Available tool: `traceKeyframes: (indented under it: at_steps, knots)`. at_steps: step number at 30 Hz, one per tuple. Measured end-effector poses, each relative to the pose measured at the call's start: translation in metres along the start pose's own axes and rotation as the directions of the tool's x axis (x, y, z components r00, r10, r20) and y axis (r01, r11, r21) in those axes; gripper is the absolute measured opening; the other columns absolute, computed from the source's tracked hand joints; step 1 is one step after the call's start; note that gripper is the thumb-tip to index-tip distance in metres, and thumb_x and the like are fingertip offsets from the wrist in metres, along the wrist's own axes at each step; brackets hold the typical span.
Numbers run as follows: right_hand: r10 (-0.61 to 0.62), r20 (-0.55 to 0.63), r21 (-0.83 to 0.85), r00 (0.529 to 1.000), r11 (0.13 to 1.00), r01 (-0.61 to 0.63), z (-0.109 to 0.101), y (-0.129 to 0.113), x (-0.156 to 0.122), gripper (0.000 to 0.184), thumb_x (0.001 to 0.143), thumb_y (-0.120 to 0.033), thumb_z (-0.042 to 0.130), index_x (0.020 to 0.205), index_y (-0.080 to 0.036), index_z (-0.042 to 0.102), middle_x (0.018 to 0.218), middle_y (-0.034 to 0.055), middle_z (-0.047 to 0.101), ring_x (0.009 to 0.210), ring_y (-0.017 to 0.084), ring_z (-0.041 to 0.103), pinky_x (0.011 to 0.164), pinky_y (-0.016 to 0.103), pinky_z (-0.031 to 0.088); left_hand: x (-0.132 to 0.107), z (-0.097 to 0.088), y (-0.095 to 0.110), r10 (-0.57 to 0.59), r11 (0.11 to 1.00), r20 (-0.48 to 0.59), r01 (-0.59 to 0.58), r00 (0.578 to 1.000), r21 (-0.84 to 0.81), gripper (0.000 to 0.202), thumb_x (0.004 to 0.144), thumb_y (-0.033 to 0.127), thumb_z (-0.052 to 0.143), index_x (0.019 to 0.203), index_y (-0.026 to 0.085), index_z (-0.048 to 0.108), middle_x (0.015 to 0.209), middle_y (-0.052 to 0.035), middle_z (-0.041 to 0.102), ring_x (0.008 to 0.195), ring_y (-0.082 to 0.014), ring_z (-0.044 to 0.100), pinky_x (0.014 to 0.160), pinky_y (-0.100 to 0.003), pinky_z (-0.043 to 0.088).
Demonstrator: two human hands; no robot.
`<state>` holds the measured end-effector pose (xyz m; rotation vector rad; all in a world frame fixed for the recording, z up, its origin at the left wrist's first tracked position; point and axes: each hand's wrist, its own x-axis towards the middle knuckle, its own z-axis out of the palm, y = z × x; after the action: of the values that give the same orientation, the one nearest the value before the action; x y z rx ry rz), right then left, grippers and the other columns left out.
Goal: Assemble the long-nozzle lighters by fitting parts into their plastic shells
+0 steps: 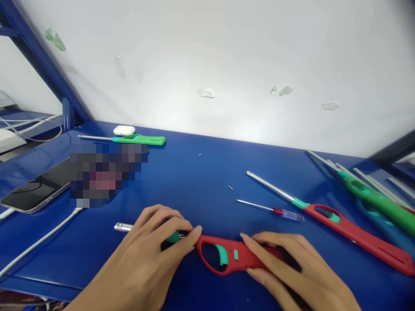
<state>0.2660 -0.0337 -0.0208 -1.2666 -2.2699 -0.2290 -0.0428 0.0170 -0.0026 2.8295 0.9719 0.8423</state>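
A red long-neck lighter with a teal trigger lies across the blue table right in front of me. My left hand covers its metal neck, fingers curled over the teal collar, and the neck's tip sticks out to the left. My right hand grips the red handle end, thumb and fingers pressed on either side. A small screwdriver with a clear purple handle lies just behind my right hand.
A second red lighter lies at the right, with green lighters and metal rods beyond it. Far left are a green lighter, a white earbud case, a phone with a white cable, and tiny screws mid-table.
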Motion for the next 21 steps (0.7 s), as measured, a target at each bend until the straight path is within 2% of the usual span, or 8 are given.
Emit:
traceKeyframes:
  at_steps: [4,7,11,15,18,21]
  knots:
    - [0.014,0.045,0.002,0.999,1.0,-0.014,-0.002,-0.002,0.0,0.037,0.114,-0.041,0.053,0.145,-0.035,0.072,0.109,0.0046,0.08,0.088,0.018,0.082,0.072,0.027,0.071,-0.001,0.001,-0.001,0.028,0.997,0.015,-0.029,0.999,0.073,0.046,0.101,-0.004,0.047,0.132,0.018,0.072,0.103,-0.0044,0.073,0.098,-0.0213,0.063,0.095,-0.039,0.049]
    - [0.057,0.078,0.041,0.995,0.997,-0.06,-0.001,-0.004,-0.002,0.035,0.115,-0.04,0.051,0.141,-0.033,0.073,0.11,0.0053,0.078,0.091,0.017,0.082,0.076,0.024,0.07,-0.002,0.004,-0.001,0.033,0.997,0.012,-0.033,0.999,0.075,0.049,0.098,-0.007,0.046,0.131,0.018,0.072,0.104,-0.003,0.073,0.099,-0.0199,0.063,0.1,-0.037,0.047]
    - [0.116,0.082,0.092,0.99,0.988,-0.123,0.001,-0.004,-0.002,0.034,0.113,-0.038,0.056,0.142,-0.027,0.07,0.119,0.0073,0.075,0.097,0.015,0.083,0.084,0.018,0.067,-0.001,0.008,0.002,-0.019,0.999,-0.084,0.022,0.996,0.045,0.051,0.094,-0.01,0.046,0.123,0.022,0.073,0.113,-0.0007,0.074,0.107,-0.0179,0.063,0.111,-0.036,0.039]
    - [0.1,0.049,0.129,0.994,0.986,-0.105,-0.001,-0.005,0.002,0.037,0.111,-0.033,0.062,0.146,-0.025,0.066,0.111,0.0071,0.072,0.091,0.014,0.082,0.078,0.016,0.066,0.003,0.012,0.004,0.007,0.994,-0.126,0.006,0.992,0.109,0.059,0.096,-0.009,0.047,0.143,0.021,0.065,0.118,-0.0049,0.072,0.114,-0.0199,0.061,0.116,-0.039,0.038]
    - [0.093,0.024,0.112,0.995,0.989,-0.095,-0.003,-0.01,0.01,0.03,0.109,-0.044,0.064,0.131,-0.027,0.074,0.11,0.0062,0.078,0.088,0.016,0.083,0.077,0.022,0.069,0.008,0.017,0.007,0.029,0.993,-0.123,-0.015,0.992,0.113,0.058,0.095,-0.01,0.045,0.135,0.023,0.07,0.112,-0.004,0.074,0.107,-0.0209,0.062,0.112,-0.041,0.042]
    - [0.14,-0.07,0.109,0.988,0.985,-0.132,-0.003,-0.016,0.016,0.032,0.111,-0.053,0.059,0.112,-0.026,0.076,0.098,0.0017,0.083,0.08,0.017,0.083,0.071,0.025,0.069,0.014,0.018,0.013,0.037,0.995,-0.141,-0.024,0.989,0.093,0.051,0.095,-0.009,0.045,0.124,0.023,0.074,0.108,-0.0042,0.076,0.103,-0.0208,0.064,0.105,-0.04,0.047]
